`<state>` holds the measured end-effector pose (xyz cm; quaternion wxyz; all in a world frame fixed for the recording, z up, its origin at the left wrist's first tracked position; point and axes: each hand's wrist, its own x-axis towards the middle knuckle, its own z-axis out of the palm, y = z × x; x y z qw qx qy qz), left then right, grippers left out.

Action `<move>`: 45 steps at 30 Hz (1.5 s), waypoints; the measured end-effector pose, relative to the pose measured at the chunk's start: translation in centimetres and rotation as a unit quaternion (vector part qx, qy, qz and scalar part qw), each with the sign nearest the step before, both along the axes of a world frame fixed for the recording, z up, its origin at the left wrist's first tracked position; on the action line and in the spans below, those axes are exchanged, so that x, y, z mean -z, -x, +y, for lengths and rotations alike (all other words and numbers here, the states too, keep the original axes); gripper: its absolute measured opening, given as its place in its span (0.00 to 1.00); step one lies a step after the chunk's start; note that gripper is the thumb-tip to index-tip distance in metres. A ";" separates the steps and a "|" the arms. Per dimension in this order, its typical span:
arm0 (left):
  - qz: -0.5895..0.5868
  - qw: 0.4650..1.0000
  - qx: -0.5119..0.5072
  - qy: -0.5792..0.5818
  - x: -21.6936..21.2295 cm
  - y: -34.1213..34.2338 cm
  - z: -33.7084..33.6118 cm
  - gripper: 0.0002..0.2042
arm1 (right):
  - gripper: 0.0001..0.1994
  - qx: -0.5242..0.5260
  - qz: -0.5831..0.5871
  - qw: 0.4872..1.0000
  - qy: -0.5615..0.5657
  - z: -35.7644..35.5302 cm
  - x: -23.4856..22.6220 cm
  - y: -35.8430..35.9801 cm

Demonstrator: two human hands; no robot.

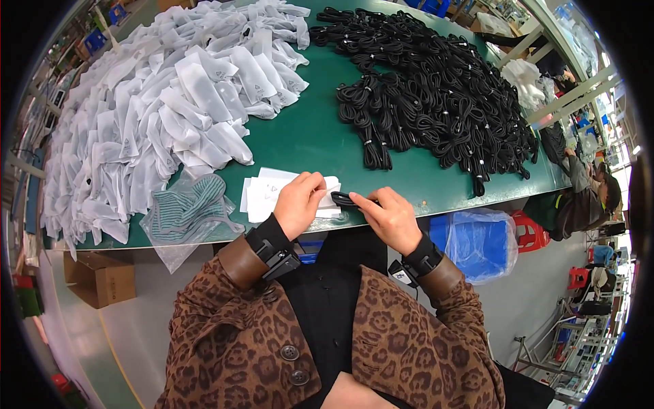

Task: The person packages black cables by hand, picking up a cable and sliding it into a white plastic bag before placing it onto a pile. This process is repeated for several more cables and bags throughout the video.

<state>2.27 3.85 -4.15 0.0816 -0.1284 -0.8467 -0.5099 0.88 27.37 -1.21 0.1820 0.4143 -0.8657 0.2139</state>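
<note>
At the table's near edge my right hand (390, 217) pinches a coiled black cable (345, 200) between thumb and fingers. The cable's left end meets the mouth of a white plastic bag (330, 185). My left hand (298, 206) has its thumb and fingers closed on that bag's edge; how far the cable sits inside is hidden. Beneath my left hand lies a small stack of flat white bags (262, 193). A large heap of bundled black cables (436, 95) covers the far right of the table. Filled white bags (146, 116) are piled on the left.
A striped green-grey cloth (191, 210) in clear plastic lies left of the stack. The green table (300, 146) ends just before me. Below it stand a cardboard box (102, 279) at left, a blue bin (477, 245) with a clear liner and a red stool (530, 232) at right.
</note>
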 end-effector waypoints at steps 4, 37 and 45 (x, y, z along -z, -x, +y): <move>0.101 0.994 0.028 0.036 -0.5 -0.1 0.5 0.04 | 0.16 0.008 -0.227 0.965 0.128 -0.3 0.7 0.1; -0.221 0.816 0.185 -0.501 -4.8 1.7 -3.1 0.09 | 0.19 -0.186 -0.109 0.955 0.202 -6.0 -5.8 2.2; -0.244 0.767 0.213 -0.553 -6.0 -0.4 -1.3 0.25 | 0.10 -0.143 -0.326 0.858 0.371 -6.9 -8.3 2.0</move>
